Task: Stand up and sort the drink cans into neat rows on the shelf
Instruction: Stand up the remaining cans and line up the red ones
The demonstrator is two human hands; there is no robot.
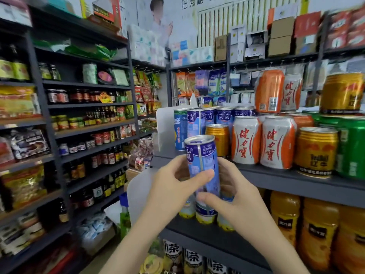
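– Blue can [203, 165]: what is hidden on it?
– The lower half is covered by two thumbs, and the back cannot be seen. The bottom end is lost among similar cans [186, 210] on the lower shelf [197, 234]. Whether it is set down or lifted cannot be told.
– How is it gripped?
– It is held by both hands. Left hand [173, 186] is curled round it from the left, with the thumb laid across the front at mid-height. Right hand [243, 198] is wrapped round from the right, with the thumb pressed on lower down. The fingertips of both are hidden behind the can.
– Where is it relative to the grip?
– The top with its pull tab is seen above both hands, tilted slightly left. The can is seen in front of the left end of the upper shelf [296, 182], near the white divider [164, 125].
– What is stocked there?
– A row of blue cans [223, 117] is seen at the back left. White-and-orange cans [245, 139] and gold cans [316, 151] are lined up to the right. Green cans [353, 145] are cut off by the right edge. Orange bottles [284, 214] are seen below. The racks at far left are smeared, and their labels cannot be read.
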